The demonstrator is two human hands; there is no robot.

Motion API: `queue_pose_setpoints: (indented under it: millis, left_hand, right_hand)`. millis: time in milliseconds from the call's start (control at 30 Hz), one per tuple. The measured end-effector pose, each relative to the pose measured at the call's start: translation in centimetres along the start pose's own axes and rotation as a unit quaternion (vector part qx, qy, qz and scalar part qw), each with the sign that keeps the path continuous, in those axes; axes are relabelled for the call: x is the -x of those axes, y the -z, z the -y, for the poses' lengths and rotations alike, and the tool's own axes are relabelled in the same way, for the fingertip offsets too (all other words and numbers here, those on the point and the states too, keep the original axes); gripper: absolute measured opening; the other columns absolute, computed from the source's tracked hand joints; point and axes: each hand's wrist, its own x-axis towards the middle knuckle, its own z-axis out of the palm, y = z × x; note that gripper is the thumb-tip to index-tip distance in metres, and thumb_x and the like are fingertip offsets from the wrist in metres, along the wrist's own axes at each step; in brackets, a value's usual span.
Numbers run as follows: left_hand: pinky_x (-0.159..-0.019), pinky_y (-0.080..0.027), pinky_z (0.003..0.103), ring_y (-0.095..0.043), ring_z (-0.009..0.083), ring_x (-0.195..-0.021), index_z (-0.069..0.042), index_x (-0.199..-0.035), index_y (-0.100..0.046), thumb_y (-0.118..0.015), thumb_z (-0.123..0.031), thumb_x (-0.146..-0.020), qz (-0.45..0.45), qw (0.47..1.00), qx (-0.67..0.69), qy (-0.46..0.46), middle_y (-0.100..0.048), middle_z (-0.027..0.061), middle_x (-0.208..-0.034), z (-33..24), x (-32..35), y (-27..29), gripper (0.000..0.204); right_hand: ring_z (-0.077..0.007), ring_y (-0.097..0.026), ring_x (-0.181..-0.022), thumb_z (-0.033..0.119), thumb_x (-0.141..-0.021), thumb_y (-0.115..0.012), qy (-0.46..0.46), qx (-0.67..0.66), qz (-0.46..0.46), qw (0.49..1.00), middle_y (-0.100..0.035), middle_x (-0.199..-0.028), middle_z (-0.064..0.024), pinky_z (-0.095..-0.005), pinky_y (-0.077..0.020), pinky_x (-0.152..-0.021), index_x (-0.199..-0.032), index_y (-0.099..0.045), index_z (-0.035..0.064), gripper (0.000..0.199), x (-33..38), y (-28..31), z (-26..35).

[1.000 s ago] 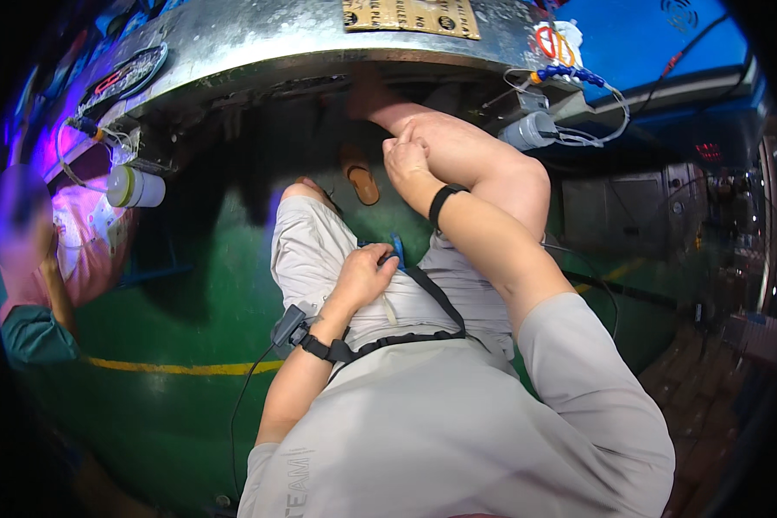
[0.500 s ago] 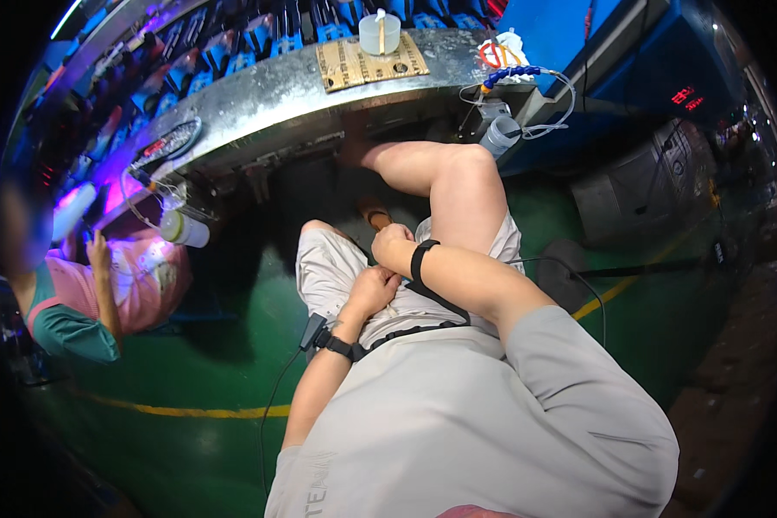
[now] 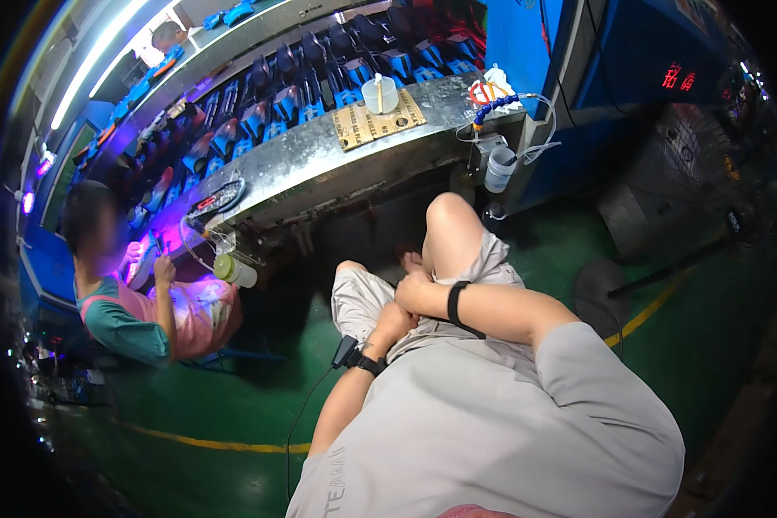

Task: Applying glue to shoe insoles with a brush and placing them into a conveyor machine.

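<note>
The person sits at a metal counter (image 3: 319,160) with both hands in the lap. The left hand (image 3: 394,324) rests on the grey shorts (image 3: 363,298) over the left thigh; its fingers curl downward against the cloth, and whether they grip anything cannot be told. A black wristband with a small device (image 3: 358,358) sits on the left wrist, and a thin black cable (image 3: 306,410) runs from it down toward the green floor (image 3: 233,406).

The right hand (image 3: 416,291) lies just beside and above the left hand, loosely closed against the inner side of the raised right knee (image 3: 449,220). Nothing is seen in its grasp. A black band (image 3: 455,304) circles the right wrist.

Items on the counter, well apart from both hands:
- A tan wooden board (image 3: 378,123) near the right end, carrying a translucent cup (image 3: 380,93) with a stick standing in it.
- A coil of clear tubing with blue and red beads (image 3: 496,99) at the right edge.
- A clear plastic bottle (image 3: 499,168) hanging below that edge.
- Rows of blue and black fixtures (image 3: 319,73) along the far side.
- A flat dark oval tray (image 3: 216,198) near the left end.

The counter's front edge and the dark space beneath it stand between the knees and these items. A second person in a pink and teal shirt (image 3: 168,315) sits at the left end.
</note>
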Motion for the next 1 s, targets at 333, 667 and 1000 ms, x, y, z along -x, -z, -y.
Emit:
queue_pose_setpoints:
  millis: [333, 667, 1000]
  left_hand:
    - [-0.064, -0.054, 0.055, -0.066, 0.0458, -0.071, 0.0, -0.083, -0.066, -0.06, -0.03, -0.089, 0.033, 0.997, -0.063, 0.0, -0.067, 0.0257, -0.075, -0.7, -0.5, -0.3, 0.032]
    - [-0.071, -0.055, 0.052, -0.069, 0.0428, -0.077, 0.0, -0.083, -0.07, -0.054, -0.031, -0.093, 0.055, 0.994, -0.087, 0.046, -0.071, 0.0238, -0.082, -1.5, -0.2, 0.3, 0.036]
    - [-0.076, -0.055, 0.052, -0.069, 0.0409, -0.079, -0.002, -0.082, -0.07, -0.051, -0.029, -0.095, 0.077, 0.991, -0.099, 0.037, -0.071, 0.0217, -0.084, -1.6, -0.6, 0.9, 0.036]
  right_hand:
    - [-0.0314, -0.073, -0.084, 0.027, -0.086, -0.06, 0.1, -0.059, -0.224, 0.968, -0.074, -0.089, -0.0143, -0.0473, -0.054, -0.076, -0.096, -0.07, 0.01, 0.022, 2.4, -6.0, -3.2]
    - [-0.0312, -0.073, -0.093, 0.028, -0.088, -0.058, 0.094, -0.062, -0.157, 0.981, -0.074, -0.1, -0.0148, -0.0497, -0.053, -0.08, -0.107, -0.069, 0.0102, 0.028, 2.3, -5.3, -3.1]
    - [-0.0318, -0.072, -0.099, 0.029, -0.092, -0.055, 0.079, -0.069, -0.121, 0.987, -0.075, -0.103, -0.0135, -0.0489, -0.0522, -0.082, -0.11, -0.068, 0.0111, 0.029, 1.3, -5.6, -3.5]
